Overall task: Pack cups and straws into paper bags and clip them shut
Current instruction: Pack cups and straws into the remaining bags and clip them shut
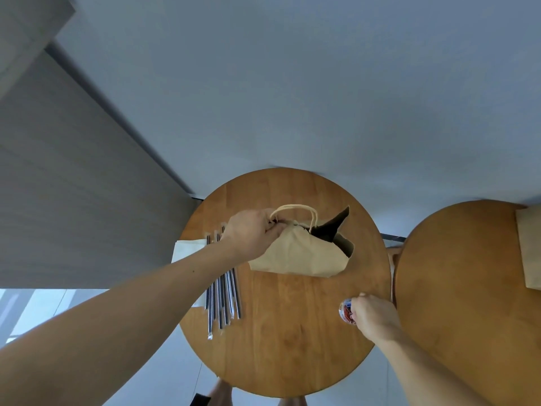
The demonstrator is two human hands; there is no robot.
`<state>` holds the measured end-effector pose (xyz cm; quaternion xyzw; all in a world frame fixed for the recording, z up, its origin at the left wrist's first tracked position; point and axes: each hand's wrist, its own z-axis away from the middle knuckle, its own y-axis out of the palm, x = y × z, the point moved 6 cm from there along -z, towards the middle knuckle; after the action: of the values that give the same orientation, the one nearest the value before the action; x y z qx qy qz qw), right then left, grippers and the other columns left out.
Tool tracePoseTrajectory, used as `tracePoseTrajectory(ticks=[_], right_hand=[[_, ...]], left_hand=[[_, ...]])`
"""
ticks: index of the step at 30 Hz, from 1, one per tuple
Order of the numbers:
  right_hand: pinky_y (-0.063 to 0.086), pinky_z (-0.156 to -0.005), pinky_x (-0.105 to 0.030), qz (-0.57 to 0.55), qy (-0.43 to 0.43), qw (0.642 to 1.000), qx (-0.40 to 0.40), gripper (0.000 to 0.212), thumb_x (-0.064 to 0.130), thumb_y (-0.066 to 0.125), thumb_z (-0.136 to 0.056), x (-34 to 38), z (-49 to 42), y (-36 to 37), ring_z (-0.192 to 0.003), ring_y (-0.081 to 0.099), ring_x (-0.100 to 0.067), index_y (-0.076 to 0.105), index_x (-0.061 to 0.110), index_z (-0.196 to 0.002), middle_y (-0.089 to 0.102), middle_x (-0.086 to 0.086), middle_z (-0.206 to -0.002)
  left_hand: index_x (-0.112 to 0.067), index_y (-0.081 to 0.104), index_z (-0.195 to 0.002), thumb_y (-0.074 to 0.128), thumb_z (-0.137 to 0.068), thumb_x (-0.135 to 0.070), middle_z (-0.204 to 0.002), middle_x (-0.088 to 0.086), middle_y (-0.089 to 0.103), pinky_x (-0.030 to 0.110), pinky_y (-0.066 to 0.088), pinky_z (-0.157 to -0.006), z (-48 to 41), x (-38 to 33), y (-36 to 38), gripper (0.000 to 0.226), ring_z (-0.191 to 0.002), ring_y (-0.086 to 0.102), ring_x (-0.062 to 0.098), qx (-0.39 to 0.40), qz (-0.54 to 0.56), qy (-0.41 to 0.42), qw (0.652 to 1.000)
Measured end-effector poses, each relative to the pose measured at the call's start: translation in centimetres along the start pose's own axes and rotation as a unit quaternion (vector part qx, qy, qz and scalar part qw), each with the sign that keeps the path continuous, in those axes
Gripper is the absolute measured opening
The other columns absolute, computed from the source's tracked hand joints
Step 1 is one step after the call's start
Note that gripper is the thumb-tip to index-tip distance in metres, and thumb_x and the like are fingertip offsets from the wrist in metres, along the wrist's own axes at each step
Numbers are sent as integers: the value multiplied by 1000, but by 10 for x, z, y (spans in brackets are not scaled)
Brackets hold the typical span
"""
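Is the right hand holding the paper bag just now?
No, the left hand grips the paper bag; the right hand holds a small tub.

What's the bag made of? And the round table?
The tan creased bag looks like matte kraft paper: it crumples and holds sharp folds. The round brown table seems varnished wood, showing grain lines and a soft sheen, though it could be veneer.

I can read no text, number or brand anywhere in this view. The nearest thing to a label is on the small clear tub that my right hand grips: a blue-and-white band near its rim, too small and blurred for me to make out. The paper bag and the wrapped straws show me plain surfaces with no legible print.
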<state>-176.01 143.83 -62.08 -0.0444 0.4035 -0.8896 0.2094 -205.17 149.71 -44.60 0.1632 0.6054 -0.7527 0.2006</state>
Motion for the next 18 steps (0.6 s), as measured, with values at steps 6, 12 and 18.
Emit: tracePoseTrajectory(ticks=[6, 12, 18], right_hand=[[51, -64, -22, -90, -14, 993, -69, 5, 30, 56, -94, -7, 10, -9, -86, 62, -9, 60, 27, -93, 60, 10, -105], [51, -56, -15, -289, -55, 945, -140, 28, 27, 65, -91, 0, 25, -53, -65, 63, -1, 46, 39, -75, 65, 15, -74], [54, -65, -17, -502, -181, 816, -223, 21, 25, 74, -80, 60, 55, -167, -74, 68, -7, 60, 40, -74, 69, 15, -80]], left_hand=[[-49, 52, -80, 52, -99, -40, -59, -12, 52, 24, 32, -49, 1, -2, -2, 21, -59, 52, 10, 17, 4, -7, 1000], [-36, 63, -96, 50, -100, -39, -74, -4, 66, 29, 43, -58, 0, -3, -5, 14, -71, 61, 17, 28, 17, -3, 999], [-26, 69, -102, 52, -100, -34, -72, -9, 62, 25, 37, -56, -4, -1, -9, 19, -69, 58, 13, 52, 47, 0, 998]])
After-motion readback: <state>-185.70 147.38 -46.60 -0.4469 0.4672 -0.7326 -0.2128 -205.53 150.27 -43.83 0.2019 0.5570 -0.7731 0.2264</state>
